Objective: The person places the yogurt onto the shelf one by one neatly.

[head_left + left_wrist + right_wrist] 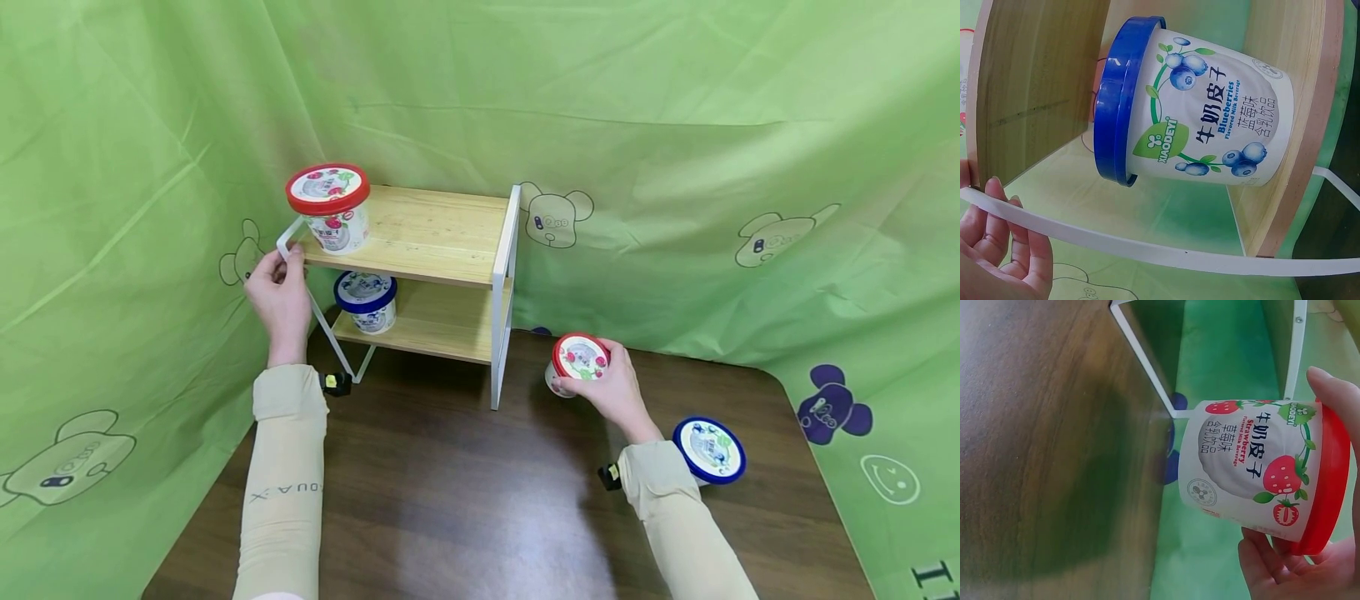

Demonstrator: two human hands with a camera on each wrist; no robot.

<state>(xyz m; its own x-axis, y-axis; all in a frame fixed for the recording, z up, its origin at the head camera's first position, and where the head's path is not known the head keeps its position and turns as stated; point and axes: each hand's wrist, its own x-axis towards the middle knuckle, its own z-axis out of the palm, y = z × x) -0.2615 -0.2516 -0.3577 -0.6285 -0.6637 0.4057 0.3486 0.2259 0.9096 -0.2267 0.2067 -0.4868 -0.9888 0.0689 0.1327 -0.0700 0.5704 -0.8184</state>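
My left hand (281, 296) grips the white metal side frame (1097, 237) of a two-tier wooden rack (442, 237), close to its upper left corner. My right hand (621, 396) holds a strawberry milk tub (581, 358) by its red lid, fingers and thumb on either side. In the right wrist view this tub (1247, 469) is tipped sideways to the camera, its base over the table. Another red-lidded tub (339, 227) stands on the rack's top board, just beside my left hand. On the lower board sits a blueberry tub (1204, 112) with a blue lid.
A second blue-lidded tub (708, 450) stands on the dark wooden table (480, 500), beside my right forearm and partly hidden by the sleeve. Green printed cloth (675, 167) hangs behind and along both sides. The rack's right side frame (501, 333) stands left of the held tub.
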